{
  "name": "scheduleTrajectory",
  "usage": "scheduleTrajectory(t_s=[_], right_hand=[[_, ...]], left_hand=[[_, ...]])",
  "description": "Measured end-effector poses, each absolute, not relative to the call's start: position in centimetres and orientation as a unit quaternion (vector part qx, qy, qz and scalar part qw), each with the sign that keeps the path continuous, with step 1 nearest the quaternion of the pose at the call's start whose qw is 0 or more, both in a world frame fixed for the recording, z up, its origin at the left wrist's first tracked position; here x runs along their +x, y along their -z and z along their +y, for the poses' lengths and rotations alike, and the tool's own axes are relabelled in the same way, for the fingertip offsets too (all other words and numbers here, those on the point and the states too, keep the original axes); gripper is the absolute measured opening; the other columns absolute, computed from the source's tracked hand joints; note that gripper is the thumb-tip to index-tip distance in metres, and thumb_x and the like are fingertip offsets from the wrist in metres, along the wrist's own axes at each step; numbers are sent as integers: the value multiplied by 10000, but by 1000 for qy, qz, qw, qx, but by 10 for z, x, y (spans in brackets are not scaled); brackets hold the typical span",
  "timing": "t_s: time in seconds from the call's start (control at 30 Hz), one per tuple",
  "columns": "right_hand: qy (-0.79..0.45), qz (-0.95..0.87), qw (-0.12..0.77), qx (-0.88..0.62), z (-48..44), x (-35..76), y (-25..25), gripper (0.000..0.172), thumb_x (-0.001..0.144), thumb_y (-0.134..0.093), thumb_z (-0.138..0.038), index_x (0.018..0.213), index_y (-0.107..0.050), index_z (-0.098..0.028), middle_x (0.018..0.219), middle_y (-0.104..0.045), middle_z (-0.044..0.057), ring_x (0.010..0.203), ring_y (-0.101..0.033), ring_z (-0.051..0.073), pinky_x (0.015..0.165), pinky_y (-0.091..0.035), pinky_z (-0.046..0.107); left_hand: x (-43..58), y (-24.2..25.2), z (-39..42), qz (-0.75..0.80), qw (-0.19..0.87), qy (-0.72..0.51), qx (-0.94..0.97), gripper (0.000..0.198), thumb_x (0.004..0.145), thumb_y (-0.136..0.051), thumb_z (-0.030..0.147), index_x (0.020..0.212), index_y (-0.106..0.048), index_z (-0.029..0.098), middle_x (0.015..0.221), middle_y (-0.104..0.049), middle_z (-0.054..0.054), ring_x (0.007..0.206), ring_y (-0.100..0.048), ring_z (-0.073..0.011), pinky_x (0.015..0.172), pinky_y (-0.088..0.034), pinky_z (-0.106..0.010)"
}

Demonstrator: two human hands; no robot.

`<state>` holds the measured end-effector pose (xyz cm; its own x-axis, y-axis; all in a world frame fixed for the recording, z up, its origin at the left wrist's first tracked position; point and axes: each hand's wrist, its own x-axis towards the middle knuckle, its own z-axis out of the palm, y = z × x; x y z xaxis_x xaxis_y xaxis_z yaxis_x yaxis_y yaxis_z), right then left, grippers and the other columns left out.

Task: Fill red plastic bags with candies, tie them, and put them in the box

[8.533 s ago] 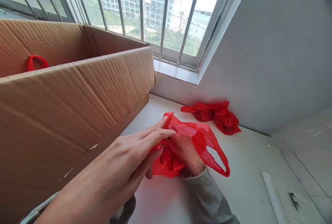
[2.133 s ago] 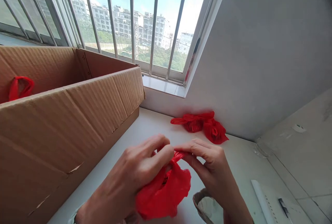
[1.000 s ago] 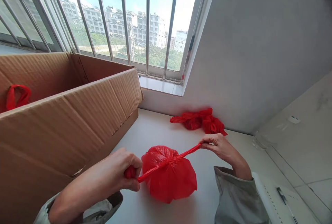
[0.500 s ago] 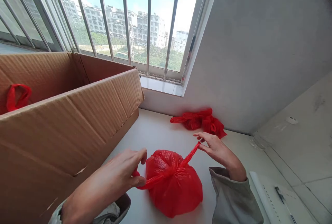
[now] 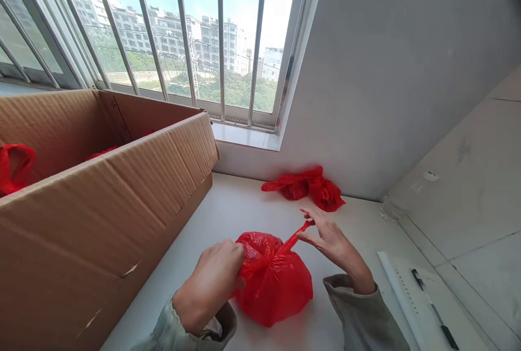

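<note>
A full red plastic bag, gathered at a knot on top, rests on the white table. My right hand pinches the end of one bag handle, which stretches up to the right from the knot. On the bag's left side, my left hand is closed, its fingers curled against the plastic; its fingertips are partly hidden, and a bit of red shows below them.
A large cardboard box with red bags inside fills the left. Crumpled red bags lie by the wall. A white roll and a pen are at the right, on the table. A barred window is behind.
My left hand has moved right, close against the bag, and its fingers have curled in. The left handle no longer shows stretched out. The view has shifted slightly.
</note>
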<state>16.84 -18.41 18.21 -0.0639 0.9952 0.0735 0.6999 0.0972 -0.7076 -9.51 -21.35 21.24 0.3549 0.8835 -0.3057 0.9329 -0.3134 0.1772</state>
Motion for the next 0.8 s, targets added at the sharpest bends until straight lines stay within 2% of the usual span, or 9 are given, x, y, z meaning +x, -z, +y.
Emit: scheduleTrajectory(t_s=[0.07,0.13,0.23,0.37,0.47,0.57,0.8], right_hand=[[-367,-595,353,-623,-185,172,-159,662,725,-694,-522,1296,-547,-221,1063,-626,68,807,-593,181,683,-450,299],[-488,-522,394,-578,-188,171,-143,646,723,-684,-565,1232,-593,-178,884,-605,34,633,-506,118,531,-355,242],[-559,-488,417,-525,-194,161,-133,532,727,-680,-567,1052,-694,-146,703,-520,-19,547,-372,75,493,-264,226],[-553,-486,451,-504,-196,147,-133,377,715,-705,-521,800,-723,-154,624,-473,-40,552,-332,72,531,-260,238],[-538,-476,478,-505,-194,142,-133,331,662,-752,-481,689,-704,-155,610,-515,-31,562,-340,79,549,-258,250],[-517,-457,508,-515,-193,140,-128,310,619,-771,-463,668,-712,-163,593,-545,-27,563,-357,89,563,-266,258],[-478,-429,563,-520,-189,132,-128,284,543,-803,-438,644,-745,-178,618,-639,19,624,-501,149,644,-375,298]], left_hand=[[-101,-211,-208,552,175,56,813,63,650,-500,112,627,-537,159,658,-502,-23,612,-431,-143,550,-219,-293],[-103,-211,-205,542,187,43,818,156,661,-507,136,536,-419,169,555,-374,17,528,-306,-110,530,-190,-295],[-101,-211,-202,527,201,44,825,302,658,-513,152,482,-270,179,483,-193,50,475,-157,-95,495,-140,-310],[-100,-209,-203,502,238,34,831,331,612,-512,113,474,-218,175,507,-89,61,484,-114,-95,478,-115,-311],[-106,-203,-204,487,273,28,829,297,598,-510,106,455,-257,170,505,-109,59,487,-142,-95,474,-129,-305],[-113,-195,-204,489,296,14,821,248,608,-523,156,457,-328,170,482,-168,54,483,-172,-96,465,-140,-302],[-127,-191,-204,506,293,-22,811,153,621,-528,226,483,-494,169,463,-241,48,460,-217,-96,449,-151,-290]])
